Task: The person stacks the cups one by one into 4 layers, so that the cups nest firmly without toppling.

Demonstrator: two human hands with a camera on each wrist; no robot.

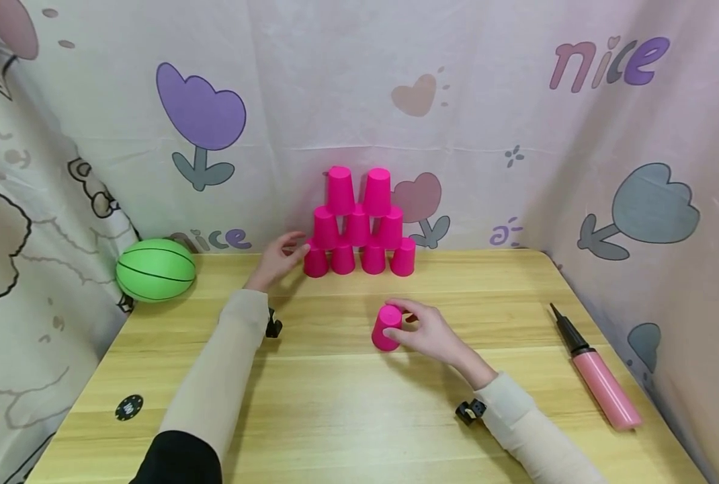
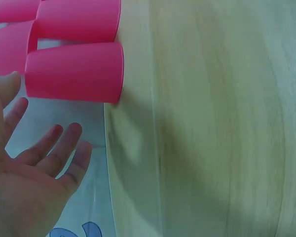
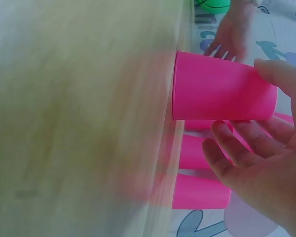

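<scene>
A stack of upside-down bright pink cups (image 1: 357, 226) stands toward the table's back: two on top, three in the middle row, several at the base. My left hand (image 1: 279, 259) is at the stack's left side, fingers spread and holding nothing. Its thumb is close to the leftmost base cup (image 2: 74, 72); whether they touch I cannot tell. In front of the stack, my right hand (image 1: 429, 331) holds a single upside-down pink cup (image 1: 386, 329) between thumb and fingers. That held cup (image 3: 222, 89) appears upright in the head view, at or near the tabletop.
A green ball (image 1: 156, 270) with black lines sits at the table's back left corner. Nearer on the left lies a black round chip (image 1: 129, 407). A pink hand pump (image 1: 604, 386) with a black nozzle lies along the right edge. Printed curtain (image 1: 323, 87) hangs behind the wooden table (image 1: 323, 403).
</scene>
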